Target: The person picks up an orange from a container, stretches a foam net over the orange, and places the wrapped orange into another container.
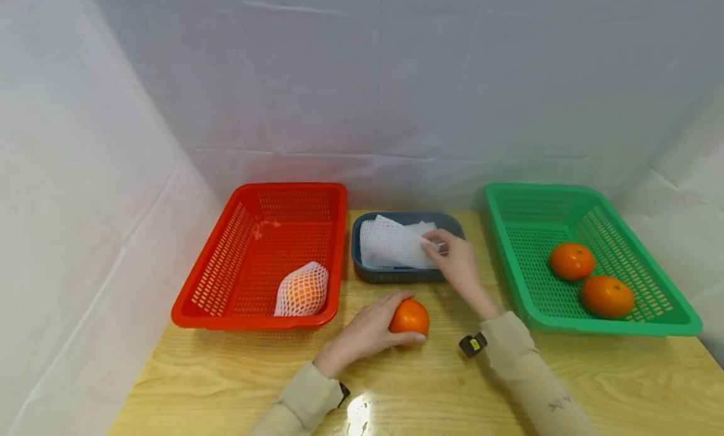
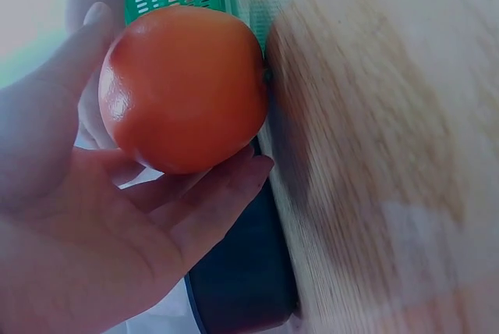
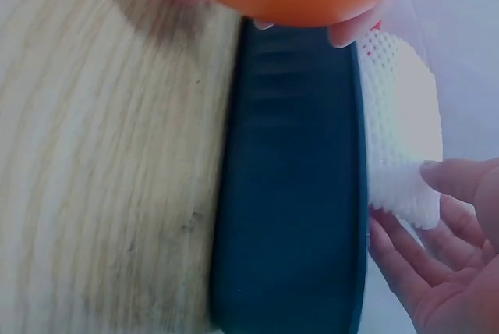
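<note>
On the table, my left hand (image 1: 370, 329) curls its thumb and fingers round an orange (image 1: 410, 318). In the left wrist view the orange (image 2: 187, 88) sits between the thumb and the fingers, close to the wooden surface. At the dark blue tray (image 1: 373, 274), my right hand (image 1: 455, 260) pinches the end of a white foam net sleeve (image 1: 393, 242). That sleeve (image 3: 401, 123) stands above the tray's rim in the right wrist view, held between thumb and fingers. More white netting lies under it in the tray.
Left of the tray stands a red basket (image 1: 183, 310) with one orange in a foam net (image 1: 303, 291). A green basket (image 1: 511, 285) on the right holds two bare oranges (image 1: 572, 261). White sheeting (image 1: 362, 97) hangs behind and at both sides.
</note>
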Available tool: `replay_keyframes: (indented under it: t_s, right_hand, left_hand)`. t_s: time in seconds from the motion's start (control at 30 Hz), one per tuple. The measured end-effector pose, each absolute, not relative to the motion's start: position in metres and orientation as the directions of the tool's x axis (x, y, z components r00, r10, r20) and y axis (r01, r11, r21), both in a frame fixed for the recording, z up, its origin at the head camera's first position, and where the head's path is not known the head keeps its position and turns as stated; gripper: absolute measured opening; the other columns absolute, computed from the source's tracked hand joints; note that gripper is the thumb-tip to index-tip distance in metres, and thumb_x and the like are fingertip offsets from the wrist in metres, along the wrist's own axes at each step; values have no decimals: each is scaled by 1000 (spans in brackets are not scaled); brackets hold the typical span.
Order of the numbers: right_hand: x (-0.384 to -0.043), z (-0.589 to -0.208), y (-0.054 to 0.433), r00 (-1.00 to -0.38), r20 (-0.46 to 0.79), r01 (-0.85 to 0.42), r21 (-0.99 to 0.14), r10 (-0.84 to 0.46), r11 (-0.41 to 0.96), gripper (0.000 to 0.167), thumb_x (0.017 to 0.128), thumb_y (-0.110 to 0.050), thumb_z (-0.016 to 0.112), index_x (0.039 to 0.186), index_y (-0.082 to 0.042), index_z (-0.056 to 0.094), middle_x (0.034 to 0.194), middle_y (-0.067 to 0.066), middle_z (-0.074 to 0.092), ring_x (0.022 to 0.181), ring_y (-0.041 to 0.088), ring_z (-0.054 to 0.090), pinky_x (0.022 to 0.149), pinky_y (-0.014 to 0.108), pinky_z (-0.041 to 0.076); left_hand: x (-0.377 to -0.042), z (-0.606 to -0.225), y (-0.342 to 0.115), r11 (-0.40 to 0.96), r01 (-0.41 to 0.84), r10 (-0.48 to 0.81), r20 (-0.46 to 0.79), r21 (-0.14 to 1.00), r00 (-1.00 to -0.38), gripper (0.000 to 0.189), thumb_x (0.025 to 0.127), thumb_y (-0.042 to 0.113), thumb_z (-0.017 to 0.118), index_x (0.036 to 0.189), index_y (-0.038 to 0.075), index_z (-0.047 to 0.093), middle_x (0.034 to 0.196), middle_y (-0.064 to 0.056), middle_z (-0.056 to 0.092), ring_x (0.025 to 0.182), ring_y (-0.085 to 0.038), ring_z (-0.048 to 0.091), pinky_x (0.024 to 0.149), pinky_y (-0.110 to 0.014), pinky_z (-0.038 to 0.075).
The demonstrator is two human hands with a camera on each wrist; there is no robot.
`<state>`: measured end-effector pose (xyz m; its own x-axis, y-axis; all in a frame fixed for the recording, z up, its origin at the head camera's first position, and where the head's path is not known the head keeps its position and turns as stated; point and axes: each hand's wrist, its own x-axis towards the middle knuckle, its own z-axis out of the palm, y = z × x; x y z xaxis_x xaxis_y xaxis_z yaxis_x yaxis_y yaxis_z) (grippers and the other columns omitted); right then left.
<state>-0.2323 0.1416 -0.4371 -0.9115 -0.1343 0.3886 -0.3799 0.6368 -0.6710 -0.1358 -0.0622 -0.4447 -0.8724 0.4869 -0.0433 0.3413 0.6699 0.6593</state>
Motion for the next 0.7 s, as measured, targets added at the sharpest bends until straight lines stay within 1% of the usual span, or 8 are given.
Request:
replay_keyframes:
  t_s: [0.13,0.27,0.33,0.37,0.47,0.57,0.7]
  right_hand:
    - [-226,-433,143,-907,407,-385,-696,-109,606,24,97,-21,71,113,-3,72,111,21,72,86,34,71,79,48,59]
    - [-219,-428,146,-905,414,-391,-713,-101,582,24,97,-20,71,114,-3,72,113,20,72,86,33,69,78,48,59]
    - [-215,-425,147,-904,416,-391,-720,-95,574,24,97,-19,71,114,-3,72,112,19,72,83,31,68,77,46,59]
    - [-214,-424,149,-904,418,-391,-720,-91,574,24,97,-19,71,114,-3,72,111,18,72,81,29,67,76,43,59]
    - [-207,-421,154,-900,430,-389,-712,-75,585,23,96,-19,72,113,-4,73,96,15,73,73,23,62,70,32,55]
    - [-201,-419,159,-898,435,-379,-693,-64,613,24,96,-22,73,113,-6,74,91,12,73,71,19,61,66,25,50]
    - [-193,-419,164,-896,440,-380,-681,-65,625,23,96,-22,72,113,-6,74,92,11,73,72,20,60,65,23,49]
  left_hand:
    - [-136,-444,-62,667,345,482,-30,660,-875,76,91,56,70,150,14,47,148,-6,53,121,-25,58,102,-47,48]
    - [-136,-442,-63,655,352,466,10,668,-885,68,96,55,62,148,13,49,147,-6,54,128,-27,56,106,-47,46]
    - [-136,-441,-63,641,361,452,47,678,-891,63,98,53,59,146,13,52,144,-6,57,127,-26,56,106,-47,45]
    - [-137,-440,-63,630,367,443,72,685,-894,59,100,51,59,144,12,54,141,-7,58,126,-26,58,105,-46,46]
    - [-138,-437,-63,574,383,396,164,724,-903,49,102,44,59,138,11,58,133,-6,63,119,-23,62,99,-41,52]
    - [-140,-435,-62,489,409,310,284,771,-907,37,102,32,63,130,8,63,122,-6,68,108,-19,66,88,-33,57]
    - [-144,-435,-63,409,454,165,425,792,-890,25,101,19,65,120,4,66,110,-6,70,95,-17,68,79,-27,58]
